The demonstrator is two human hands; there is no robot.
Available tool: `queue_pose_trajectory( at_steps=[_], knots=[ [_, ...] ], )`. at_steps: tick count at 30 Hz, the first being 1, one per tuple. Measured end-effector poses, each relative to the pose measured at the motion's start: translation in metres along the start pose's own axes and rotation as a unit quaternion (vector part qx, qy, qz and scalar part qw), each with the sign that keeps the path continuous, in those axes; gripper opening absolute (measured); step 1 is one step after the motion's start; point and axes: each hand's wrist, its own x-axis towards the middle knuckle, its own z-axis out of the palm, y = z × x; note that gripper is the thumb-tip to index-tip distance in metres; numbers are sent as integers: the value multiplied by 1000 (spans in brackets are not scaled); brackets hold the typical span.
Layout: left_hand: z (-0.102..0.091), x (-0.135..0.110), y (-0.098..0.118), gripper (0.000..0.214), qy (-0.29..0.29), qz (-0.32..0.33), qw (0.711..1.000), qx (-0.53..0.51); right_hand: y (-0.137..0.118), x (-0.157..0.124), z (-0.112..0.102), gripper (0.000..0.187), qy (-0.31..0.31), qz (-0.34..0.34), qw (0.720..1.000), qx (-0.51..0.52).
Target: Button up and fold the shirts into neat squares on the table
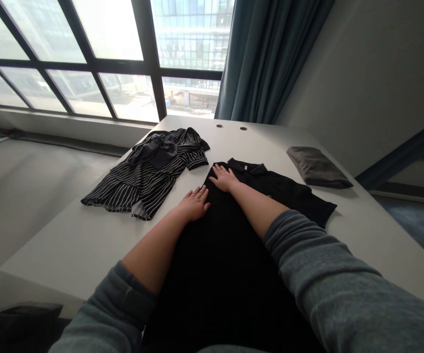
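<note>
A black polo shirt [234, 255] lies spread on the white table [68, 245], its collar at the far end. My left hand [195, 203] rests flat on the shirt's left folded edge, fingers stretched out. My right hand [224, 178] lies flat a little farther away, near the shoulder just left of the collar, fingers spread. Neither hand holds anything. Both forearms are bare, with grey-blue sleeves pushed up.
A black-and-white striped garment [149, 174] lies crumpled at the left of the table. A folded grey cloth [318, 167] sits at the far right. Two round cable holes [231, 127] mark the far edge. Beyond are windows, a blue curtain [270, 59] and a wall.
</note>
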Motion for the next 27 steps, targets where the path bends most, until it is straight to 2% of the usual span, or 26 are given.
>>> queue_pose_trajectory(
  at_steps=[7,10,13,16,20,22,24,27],
  knots=[
    [-6,-2,6,69,-21,-14,1000,4,-2,2,0,77,11,23,1000,2],
    [-7,-3,6,68,-17,-14,1000,4,-3,-10,-5,74,63,13,998,1],
    [-6,-3,4,66,-10,-12,1000,3,11,-35,-18,70,135,-7,991,1],
    [-6,-2,3,65,-5,-9,1000,6,55,-77,-36,68,179,17,984,-3],
    [-8,-2,2,66,-5,-9,1000,9,146,-160,-52,55,247,130,959,-38],
    [-9,-2,1,66,-4,-12,1000,15,189,-205,-50,50,285,218,933,-36],
    [-9,-3,0,67,-9,-14,1000,25,222,-244,-43,49,306,312,899,-30],
    [-9,-3,0,70,-21,-20,999,46,246,-280,-32,53,296,408,864,-10]
  ],
)
